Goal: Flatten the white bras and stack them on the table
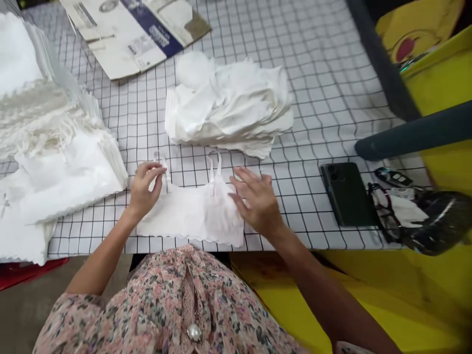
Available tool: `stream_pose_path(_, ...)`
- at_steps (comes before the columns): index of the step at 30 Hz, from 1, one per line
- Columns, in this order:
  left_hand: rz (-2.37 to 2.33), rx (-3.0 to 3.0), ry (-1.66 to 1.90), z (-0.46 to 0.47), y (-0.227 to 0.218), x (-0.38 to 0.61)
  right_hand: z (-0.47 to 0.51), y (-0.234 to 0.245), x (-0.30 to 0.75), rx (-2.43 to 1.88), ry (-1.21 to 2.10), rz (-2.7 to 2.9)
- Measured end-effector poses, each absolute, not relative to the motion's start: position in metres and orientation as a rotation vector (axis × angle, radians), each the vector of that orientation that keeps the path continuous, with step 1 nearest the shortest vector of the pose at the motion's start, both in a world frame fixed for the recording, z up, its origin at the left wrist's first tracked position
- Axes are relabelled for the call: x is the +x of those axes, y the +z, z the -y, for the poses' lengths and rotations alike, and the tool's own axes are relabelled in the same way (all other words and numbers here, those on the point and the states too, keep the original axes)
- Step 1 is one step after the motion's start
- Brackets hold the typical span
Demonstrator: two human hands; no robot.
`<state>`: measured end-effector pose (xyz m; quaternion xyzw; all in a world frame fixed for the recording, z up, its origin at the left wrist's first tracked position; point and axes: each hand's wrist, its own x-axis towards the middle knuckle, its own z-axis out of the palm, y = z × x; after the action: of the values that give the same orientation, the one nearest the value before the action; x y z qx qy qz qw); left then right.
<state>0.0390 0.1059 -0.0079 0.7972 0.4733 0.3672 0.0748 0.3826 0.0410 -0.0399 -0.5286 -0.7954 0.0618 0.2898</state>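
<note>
A white padded bralette (191,219) lies flat on the grid-patterned table top, its thin straps pointing away from me. My left hand (145,189) is at the left strap, with the fingers closed on it. My right hand (256,201) rests on the right edge of the bralette with its fingers spread, holding nothing. Just beyond the straps lies a loose stack of similar white garments (228,103). A taller pile of white garments (62,167) with scalloped edges sits to the left of my left hand.
Flattened printed cardboard (129,34) lies at the far edge. To the right are a dark green phone (348,194), glasses (383,211), a key fob (394,177) and a dark plastic bag (438,221). A dark bar (413,132) and a yellow bin (438,83) stand beyond.
</note>
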Motion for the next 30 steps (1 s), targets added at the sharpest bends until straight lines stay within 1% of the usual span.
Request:
stream_pose_path(3,-1.426,2.279,1.254,-0.115,0.008,0.049,-0.105,-0.017,0.403,-1.402,0.057,1.875)
stream_pose_path(7,-1.355,2.155,1.371,-0.171,0.023,0.076,-0.192,0.003,0.418,-1.419,-0.025,1.721)
stream_pose_path(9,-1.344,2.187,1.337,-0.200,0.027,0.095,-0.226,0.003,0.419,-1.444,-0.005,1.714)
stream_pose_path(12,-1.380,2.373,1.153,-0.229,0.025,0.123,-0.260,0.003,0.420,-1.485,0.081,1.685)
stream_pose_path(15,-1.392,2.595,0.914,-0.238,0.014,0.134,-0.266,0.010,0.420,-1.468,0.128,1.612)
stream_pose_path(17,-1.374,2.664,0.826,-0.235,0.006,0.132,-0.255,0.013,0.414,-1.405,0.117,1.695)
stream_pose_path(19,-1.367,2.635,0.791,-0.231,0.001,0.127,-0.236,0.012,0.402,-1.339,0.098,1.904)
stream_pose_path(21,-1.375,2.505,0.835,-0.231,0.002,0.123,-0.220,0.008,0.388,-1.312,0.098,2.083)
stream_pose_path(23,-1.331,2.284,0.976,-0.234,0.012,0.122,-0.213,0.009,0.380,-1.314,0.171,2.089)
stream_pose_path(25,-1.187,2.008,1.096,-0.241,0.033,0.122,-0.217,0.021,0.379,-1.291,0.349,1.932)
stream_pose_path(28,-0.951,1.637,1.145,-0.253,0.077,0.121,-0.231,0.062,0.386,-1.191,0.654,1.658)
stream_pose_path(30,-0.878,1.470,1.191,-0.256,0.109,0.118,-0.235,0.094,0.391,-1.137,0.818,1.567)
